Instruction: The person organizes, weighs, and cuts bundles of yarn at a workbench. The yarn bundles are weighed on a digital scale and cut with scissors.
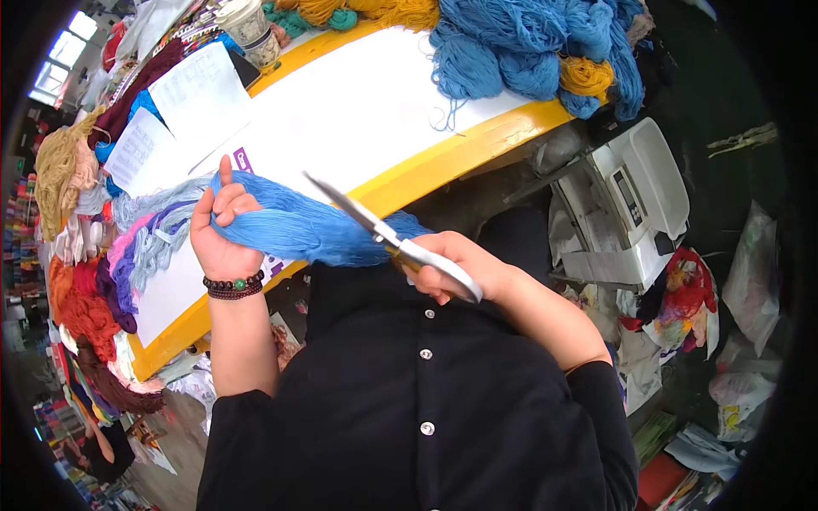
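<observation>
A skein of bright blue yarn (pixel 298 223) stretches across the front of my body. My left hand (pixel 228 217), with beaded bracelets at its wrist, is hooked into the skein's left end; its index finger points up and the other fingers curl over the strands. In my right hand (pixel 456 264) is a pair of scissors (pixel 362 215) with pale handles. Their blades point up and left over the skein, slightly blurred. The skein's right end passes behind the scissors and the right hand, so whether that hand also touches the yarn is hidden.
A white table (pixel 332 111) with a yellow edge lies ahead. On it are blue yarn skeins (pixel 503 51), a mustard bundle (pixel 586 77), written sheets (pixel 200 94) and a patterned cup (pixel 247 30). A white scale-like device (pixel 626 204) stands right. Colourful yarn (pixel 85 307) hangs left.
</observation>
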The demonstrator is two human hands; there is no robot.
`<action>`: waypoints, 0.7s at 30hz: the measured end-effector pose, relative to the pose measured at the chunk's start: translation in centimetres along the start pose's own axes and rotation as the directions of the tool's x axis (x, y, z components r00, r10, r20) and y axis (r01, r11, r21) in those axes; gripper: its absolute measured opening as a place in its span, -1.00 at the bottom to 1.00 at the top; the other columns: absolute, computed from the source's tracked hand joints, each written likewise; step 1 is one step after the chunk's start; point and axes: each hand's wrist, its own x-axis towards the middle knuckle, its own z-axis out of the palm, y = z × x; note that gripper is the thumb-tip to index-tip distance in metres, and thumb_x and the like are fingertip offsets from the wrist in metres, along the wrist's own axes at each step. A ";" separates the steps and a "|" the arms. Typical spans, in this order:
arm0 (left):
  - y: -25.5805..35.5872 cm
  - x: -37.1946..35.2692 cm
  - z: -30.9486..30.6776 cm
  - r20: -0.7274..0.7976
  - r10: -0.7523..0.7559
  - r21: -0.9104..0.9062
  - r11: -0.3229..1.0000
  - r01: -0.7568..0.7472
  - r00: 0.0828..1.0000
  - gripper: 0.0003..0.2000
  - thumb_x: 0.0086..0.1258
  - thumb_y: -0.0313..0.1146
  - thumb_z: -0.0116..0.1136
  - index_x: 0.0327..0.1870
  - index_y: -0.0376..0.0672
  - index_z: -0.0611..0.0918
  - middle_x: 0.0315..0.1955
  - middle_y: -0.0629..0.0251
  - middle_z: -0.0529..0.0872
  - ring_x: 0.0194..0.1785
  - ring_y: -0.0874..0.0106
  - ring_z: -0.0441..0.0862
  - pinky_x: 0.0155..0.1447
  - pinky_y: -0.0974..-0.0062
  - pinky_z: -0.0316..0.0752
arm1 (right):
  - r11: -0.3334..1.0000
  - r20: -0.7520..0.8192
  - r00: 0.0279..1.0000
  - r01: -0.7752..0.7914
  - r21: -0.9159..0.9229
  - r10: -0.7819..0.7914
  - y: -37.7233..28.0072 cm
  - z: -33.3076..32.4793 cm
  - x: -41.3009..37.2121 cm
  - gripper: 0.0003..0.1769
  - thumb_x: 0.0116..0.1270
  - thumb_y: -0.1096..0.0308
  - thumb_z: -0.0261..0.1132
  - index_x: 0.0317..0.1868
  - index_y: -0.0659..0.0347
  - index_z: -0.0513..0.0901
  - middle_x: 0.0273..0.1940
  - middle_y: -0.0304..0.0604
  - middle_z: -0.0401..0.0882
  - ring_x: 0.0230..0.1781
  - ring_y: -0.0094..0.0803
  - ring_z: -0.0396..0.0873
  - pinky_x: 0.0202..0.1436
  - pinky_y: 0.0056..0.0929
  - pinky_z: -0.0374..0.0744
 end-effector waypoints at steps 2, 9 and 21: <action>-1.3 0.8 1.4 0.019 -0.052 0.036 0.998 0.051 0.998 -0.55 0.42 -0.39 -0.07 0.34 -0.25 0.35 -0.51 0.42 0.43 -0.47 0.55 0.41 -0.14 0.49 0.42 | 0.970 -0.023 0.973 0.231 0.080 -0.230 -0.3 -0.3 -1.0 -0.59 0.24 0.03 0.42 -0.38 0.14 0.45 -0.54 -0.42 0.37 -0.59 -0.70 0.35 -0.53 -0.67 0.41; -9.7 4.7 6.0 -0.135 -0.563 0.484 0.681 0.550 0.815 -0.58 0.46 -0.32 -0.03 0.25 -0.37 0.37 -0.37 0.34 0.52 -0.42 0.55 0.50 -0.15 0.42 0.58 | 0.990 -0.486 0.871 0.002 -0.143 -0.072 -1.2 -1.1 -9.1 -0.74 0.17 0.40 0.43 -0.39 0.20 0.45 -0.51 -0.40 0.41 -0.47 -0.68 0.34 -0.39 -0.64 0.37; -15.0 13.8 12.8 -0.641 -0.636 0.739 -0.361 0.568 0.430 -0.82 0.24 -0.47 0.12 -0.28 -0.45 0.65 -0.65 0.25 0.60 -0.70 0.57 0.48 -0.58 0.66 0.43 | 0.972 0.015 0.995 0.102 -0.214 -0.101 3.8 -4.8 -11.9 -0.01 0.28 -0.46 -0.01 0.29 0.38 0.30 -0.15 -0.25 0.40 -0.12 -0.47 0.35 0.11 -0.49 0.36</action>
